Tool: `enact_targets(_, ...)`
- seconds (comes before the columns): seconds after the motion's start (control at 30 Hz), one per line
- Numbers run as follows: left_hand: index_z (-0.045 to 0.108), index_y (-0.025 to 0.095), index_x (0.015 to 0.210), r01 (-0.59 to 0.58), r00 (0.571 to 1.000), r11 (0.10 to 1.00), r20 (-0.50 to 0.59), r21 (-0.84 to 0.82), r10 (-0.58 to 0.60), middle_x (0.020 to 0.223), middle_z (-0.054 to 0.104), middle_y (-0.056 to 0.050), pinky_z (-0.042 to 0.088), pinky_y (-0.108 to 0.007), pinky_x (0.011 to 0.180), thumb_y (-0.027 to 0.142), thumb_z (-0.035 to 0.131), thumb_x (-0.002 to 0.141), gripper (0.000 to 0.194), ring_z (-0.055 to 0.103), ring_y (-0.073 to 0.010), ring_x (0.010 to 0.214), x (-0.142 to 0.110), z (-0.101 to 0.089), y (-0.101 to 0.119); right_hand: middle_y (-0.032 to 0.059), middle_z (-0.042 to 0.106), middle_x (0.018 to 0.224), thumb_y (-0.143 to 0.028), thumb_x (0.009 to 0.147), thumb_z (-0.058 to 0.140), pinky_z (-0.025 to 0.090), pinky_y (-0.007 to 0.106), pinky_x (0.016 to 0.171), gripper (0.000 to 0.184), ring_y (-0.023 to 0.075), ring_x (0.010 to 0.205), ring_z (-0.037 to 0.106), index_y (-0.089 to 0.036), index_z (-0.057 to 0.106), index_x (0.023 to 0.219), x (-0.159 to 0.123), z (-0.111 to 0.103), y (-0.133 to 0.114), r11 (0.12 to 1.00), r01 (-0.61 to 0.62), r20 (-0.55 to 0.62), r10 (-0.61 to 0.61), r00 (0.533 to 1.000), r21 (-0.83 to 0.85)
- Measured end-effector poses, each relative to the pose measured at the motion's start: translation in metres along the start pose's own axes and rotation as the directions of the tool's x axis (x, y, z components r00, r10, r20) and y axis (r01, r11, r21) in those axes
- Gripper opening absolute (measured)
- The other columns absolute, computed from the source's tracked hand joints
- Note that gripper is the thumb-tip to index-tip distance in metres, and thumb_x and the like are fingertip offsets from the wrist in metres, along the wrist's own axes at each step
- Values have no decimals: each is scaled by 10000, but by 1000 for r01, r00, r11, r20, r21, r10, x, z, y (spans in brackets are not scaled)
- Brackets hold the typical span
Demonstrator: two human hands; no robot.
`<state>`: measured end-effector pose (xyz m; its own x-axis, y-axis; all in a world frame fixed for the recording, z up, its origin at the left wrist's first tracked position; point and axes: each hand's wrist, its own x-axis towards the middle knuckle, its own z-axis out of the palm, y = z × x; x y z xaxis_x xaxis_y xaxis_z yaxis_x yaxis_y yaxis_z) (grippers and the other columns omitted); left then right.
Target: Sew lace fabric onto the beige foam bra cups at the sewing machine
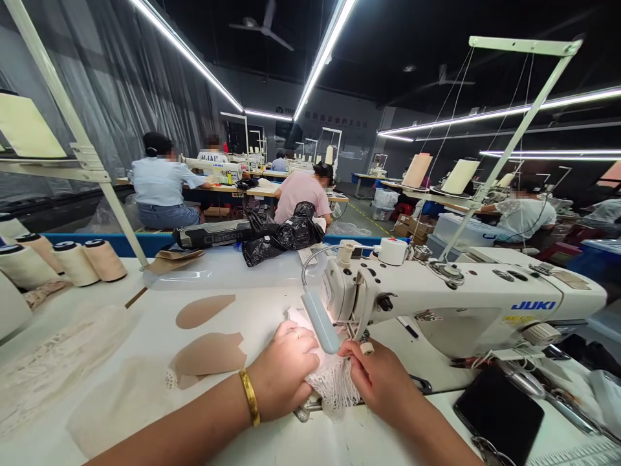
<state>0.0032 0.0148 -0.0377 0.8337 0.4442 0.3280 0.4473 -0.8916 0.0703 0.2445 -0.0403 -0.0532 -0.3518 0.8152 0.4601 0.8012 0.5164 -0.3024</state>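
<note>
White lace fabric (334,385) lies under the needle area of a white sewing machine (466,304), its fringed edge hanging toward me. My left hand (286,362), with fingers curled, grips the fabric from the left. On the right side, my right hand (381,372) pinches the lace near the presser foot with thumb and forefinger. A grey gooseneck lamp (320,322) hangs between my hands and hides part of the stitching spot. Two brown pattern pieces (208,354) lie left of my left hand, next to sheer lace pieces (121,401).
Thread cones (75,264) stand at the far left. A black plastic bag (286,233) lies behind the machine. At the right are a dark phone-like slab (499,411) and scissors (557,395). Several people sit at other machines beyond.
</note>
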Motion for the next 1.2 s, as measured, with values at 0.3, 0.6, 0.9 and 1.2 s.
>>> enact_targets(0.3,618,244,1054,49,987,988,159,-146,-26,1022,676,-36,528,-314,792,231,660,761,296,629,-241,920,-3,-24,13,95,689,1232,-204,954,642,498,365,854,362,274,1092,622,-242,513,1290,0,2,-31,953,302,-1,-302,953,-25)
enact_targets(0.6,620,217,934,1,956,998,292,61,-19,985,661,-62,484,-450,807,192,652,713,225,630,-300,890,-4,-23,9,42,704,1015,102,828,457,412,295,725,363,214,961,621,-219,589,933,1,22,0,973,186,59,-179,982,-140)
enact_targets(0.9,640,221,991,24,997,1000,71,-18,-23,1048,722,-49,431,-445,930,90,648,771,256,656,-283,992,-6,1,-3,13,685,942,-106,847,672,399,311,751,208,234,943,595,-234,583,985,3,7,-20,988,153,100,-153,983,3)
enact_targets(1.2,563,198,797,-152,988,988,-11,-31,152,863,698,10,395,-376,845,15,530,845,192,607,-181,755,-3,7,8,23,613,772,64,822,458,383,306,715,301,198,730,534,-224,541,795,2,40,-1,943,173,-95,-207,974,-283)
